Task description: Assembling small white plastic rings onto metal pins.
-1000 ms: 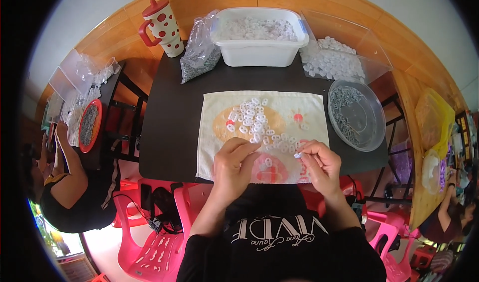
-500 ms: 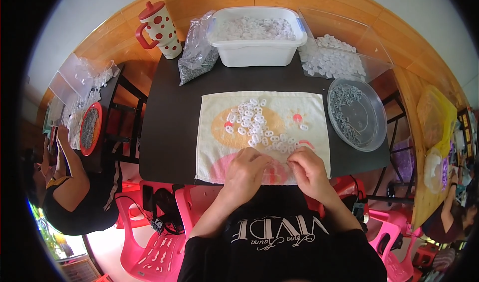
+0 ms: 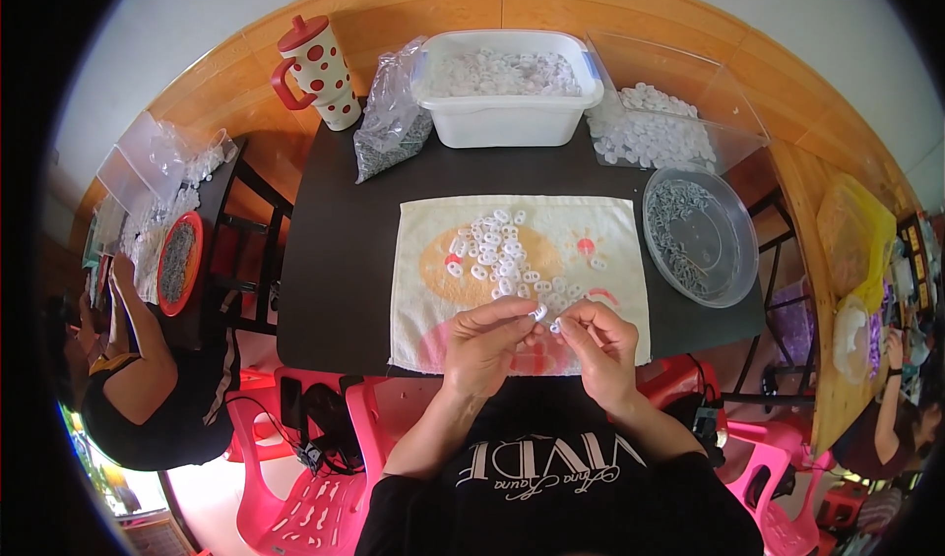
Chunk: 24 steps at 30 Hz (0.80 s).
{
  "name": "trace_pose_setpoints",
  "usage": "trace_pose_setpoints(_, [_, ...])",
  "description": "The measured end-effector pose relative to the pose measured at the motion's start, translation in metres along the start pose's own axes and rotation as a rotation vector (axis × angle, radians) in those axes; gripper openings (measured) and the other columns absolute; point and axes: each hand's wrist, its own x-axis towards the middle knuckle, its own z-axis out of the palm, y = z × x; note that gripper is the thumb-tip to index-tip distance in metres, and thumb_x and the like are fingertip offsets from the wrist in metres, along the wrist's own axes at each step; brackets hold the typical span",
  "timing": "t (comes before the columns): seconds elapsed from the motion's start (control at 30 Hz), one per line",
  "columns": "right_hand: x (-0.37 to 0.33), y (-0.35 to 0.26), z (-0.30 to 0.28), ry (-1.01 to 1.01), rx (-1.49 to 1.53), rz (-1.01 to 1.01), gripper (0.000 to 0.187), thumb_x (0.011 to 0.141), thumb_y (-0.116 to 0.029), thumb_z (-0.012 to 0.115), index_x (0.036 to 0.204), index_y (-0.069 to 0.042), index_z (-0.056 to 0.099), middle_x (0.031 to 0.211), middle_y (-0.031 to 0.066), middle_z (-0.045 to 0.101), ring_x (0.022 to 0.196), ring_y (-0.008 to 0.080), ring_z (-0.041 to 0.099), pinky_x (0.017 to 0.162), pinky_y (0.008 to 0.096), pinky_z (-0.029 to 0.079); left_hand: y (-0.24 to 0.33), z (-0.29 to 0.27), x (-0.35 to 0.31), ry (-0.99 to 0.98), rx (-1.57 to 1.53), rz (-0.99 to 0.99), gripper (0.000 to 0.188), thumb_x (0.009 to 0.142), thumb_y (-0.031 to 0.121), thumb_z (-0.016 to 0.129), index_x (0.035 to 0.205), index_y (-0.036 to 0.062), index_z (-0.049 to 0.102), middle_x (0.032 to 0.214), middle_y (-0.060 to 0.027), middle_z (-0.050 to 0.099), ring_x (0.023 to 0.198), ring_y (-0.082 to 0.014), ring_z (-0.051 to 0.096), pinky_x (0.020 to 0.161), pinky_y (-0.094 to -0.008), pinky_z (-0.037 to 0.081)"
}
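Note:
My left hand (image 3: 489,338) and my right hand (image 3: 601,339) meet over the near edge of a cream cloth (image 3: 423,290) on a black table (image 3: 335,261). The left fingertips pinch a small white plastic ring (image 3: 538,312). The right fingertips hold a tiny white piece (image 3: 556,327) just beside it. A heap of several small white rings (image 3: 497,253) lies on the cloth beyond my hands.
A white tub of white pieces (image 3: 507,89) stands at the back, with a clear bag (image 3: 389,128) and a red-dotted mug (image 3: 317,72) to its left. A clear round dish of small metal parts (image 3: 701,234) sits right. Another person (image 3: 148,379) sits at the left.
My hands have drawn together at the cloth's near edge, fingertips now almost touching around the small pieces; a second ago they were slightly apart.

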Motion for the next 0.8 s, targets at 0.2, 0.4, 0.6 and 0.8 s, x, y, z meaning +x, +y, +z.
trace_pose_setpoints(0.2, [0.000,-0.006,0.006,0.015,-0.101,-0.120,0.005,0.093,0.005,0.057,0.088,0.006,0.058,0.082,0.0043,0.058,0.072,0.0079,0.051,0.067,0.0215,0.040,-0.002,-0.001,0.000,-0.027,-0.061,-0.003,0.025,0.088,-0.010,0.059,0.111,-0.0018,0.067,0.097,-0.0143,0.070,0.084,-0.0203,0.067,0.071,-0.0266,0.055])
trace_pose_setpoints(0.4, [0.000,-0.006,0.008,0.039,-0.151,-0.158,0.005,0.093,0.005,0.057,0.088,0.006,0.058,0.081,0.0039,0.056,0.070,0.0066,0.046,0.063,0.0206,0.036,-0.007,-0.001,-0.001,-0.067,-0.029,0.034,0.025,0.088,-0.009,0.060,0.110,-0.0019,0.067,0.097,-0.0140,0.070,0.084,-0.0193,0.067,0.070,-0.0254,0.055])
trace_pose_setpoints(0.6, [0.000,-0.003,0.007,0.056,-0.172,-0.188,0.005,0.093,0.005,0.057,0.088,0.006,0.058,0.080,0.0032,0.056,0.069,0.0059,0.045,0.062,0.0206,0.035,-0.007,0.003,-0.003,-0.056,0.004,0.023,0.024,0.088,-0.009,0.061,0.110,0.0001,0.068,0.096,-0.0118,0.070,0.083,-0.0168,0.067,0.069,-0.0252,0.054])
trace_pose_setpoints(0.8, [-0.001,-0.001,0.009,0.113,-0.250,-0.198,0.007,0.092,0.005,0.058,0.085,0.006,0.058,0.075,0.0013,0.054,0.065,0.0054,0.044,0.059,0.0210,0.034,-0.014,0.008,-0.004,-0.043,0.287,0.267,0.023,0.087,-0.010,0.062,0.108,-0.0021,0.067,0.096,-0.0100,0.070,0.081,-0.0150,0.067,0.071,-0.0248,0.054])
